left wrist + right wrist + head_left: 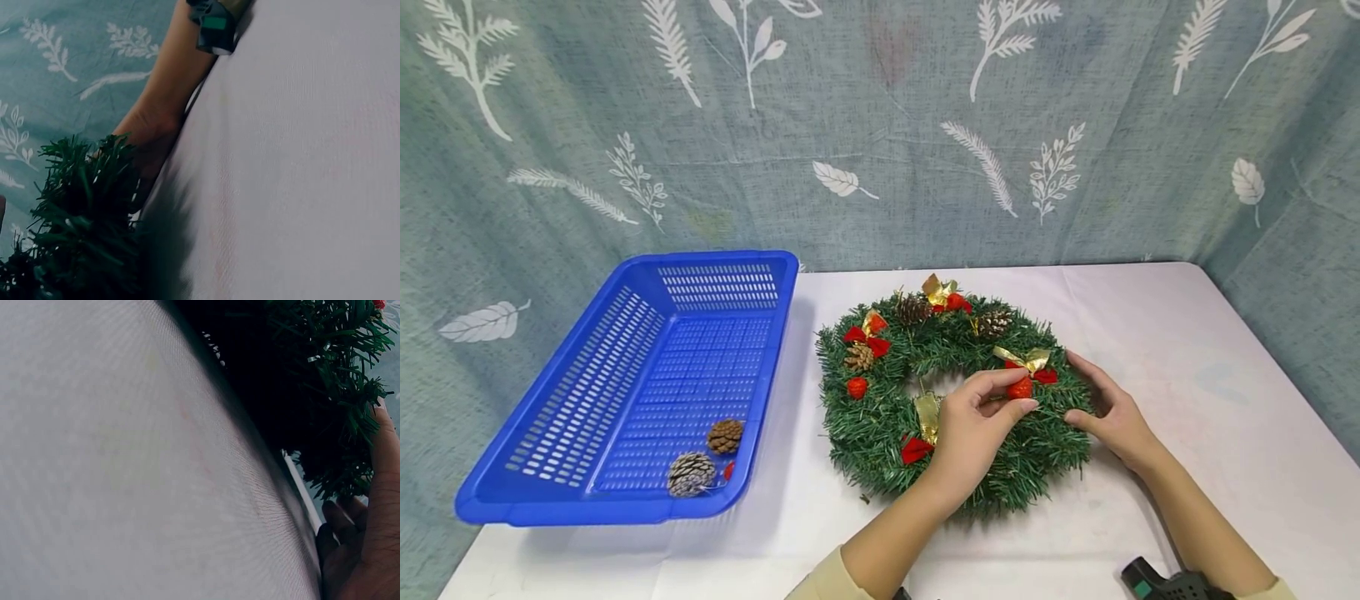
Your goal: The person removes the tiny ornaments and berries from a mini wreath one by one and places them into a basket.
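A green wreath [880, 450] lies on the table, with gold-and-red bows [1033, 360], pine cones [860, 357] and a red berry [857, 387] on it. My left hand [964, 429] reaches over its front and pinches another red berry [1019, 388] between thumb and forefinger, just below the right-hand bow. At the right rim my right hand [1116, 421] grips the wreath, thumb on top and fingers around the outer side. The right wrist view shows that hand [375, 531] beside the dark green needles [337, 400]. In the left wrist view, needles partly cover the right hand [150, 134].
To the left stands a blue plastic basket [617, 508] holding a brown pine cone [725, 436], a frosted pine cone [691, 474] and a small red piece [728, 471]. The white tablecloth [1225, 375] extends right of the wreath. A leaf-patterned curtain [880, 108] hangs behind.
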Available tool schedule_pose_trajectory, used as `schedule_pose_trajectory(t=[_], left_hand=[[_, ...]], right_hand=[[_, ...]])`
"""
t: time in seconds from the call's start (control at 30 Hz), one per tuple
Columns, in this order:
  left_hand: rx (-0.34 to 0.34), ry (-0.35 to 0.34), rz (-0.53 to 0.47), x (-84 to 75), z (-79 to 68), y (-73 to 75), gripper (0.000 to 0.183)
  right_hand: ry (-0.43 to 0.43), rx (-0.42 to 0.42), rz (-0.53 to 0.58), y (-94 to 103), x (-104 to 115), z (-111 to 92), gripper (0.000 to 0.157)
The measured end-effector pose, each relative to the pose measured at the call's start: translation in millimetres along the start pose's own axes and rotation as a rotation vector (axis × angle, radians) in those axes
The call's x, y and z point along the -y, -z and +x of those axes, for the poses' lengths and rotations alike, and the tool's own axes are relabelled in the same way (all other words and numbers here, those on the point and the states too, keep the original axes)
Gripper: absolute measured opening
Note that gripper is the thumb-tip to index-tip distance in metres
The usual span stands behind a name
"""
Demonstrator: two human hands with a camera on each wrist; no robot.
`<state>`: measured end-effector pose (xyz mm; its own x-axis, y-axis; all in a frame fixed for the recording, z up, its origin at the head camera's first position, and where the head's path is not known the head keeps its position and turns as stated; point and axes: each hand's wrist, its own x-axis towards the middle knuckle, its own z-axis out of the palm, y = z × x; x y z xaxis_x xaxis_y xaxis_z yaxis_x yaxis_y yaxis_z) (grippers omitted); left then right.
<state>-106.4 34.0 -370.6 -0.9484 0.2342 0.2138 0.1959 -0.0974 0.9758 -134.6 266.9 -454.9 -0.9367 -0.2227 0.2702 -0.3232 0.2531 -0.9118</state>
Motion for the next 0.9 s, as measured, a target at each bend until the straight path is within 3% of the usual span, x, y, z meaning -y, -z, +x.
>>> schedule_pose_trajectory(t=[0.23, 0.9], left_hand=[[0.01, 0.031, 0.009, -9.0, -3.0, 9.6, 0.035], [0.017, 0.018, 0.074, -23.4, -4.9, 44.4, 0.034]], right_hand=[[-0.005, 0.002, -0.011, 0.7, -0.8, 0.1, 0.076], [0.013, 0.018, 0.015, 0.9, -0.7, 0.4, 0.075]])
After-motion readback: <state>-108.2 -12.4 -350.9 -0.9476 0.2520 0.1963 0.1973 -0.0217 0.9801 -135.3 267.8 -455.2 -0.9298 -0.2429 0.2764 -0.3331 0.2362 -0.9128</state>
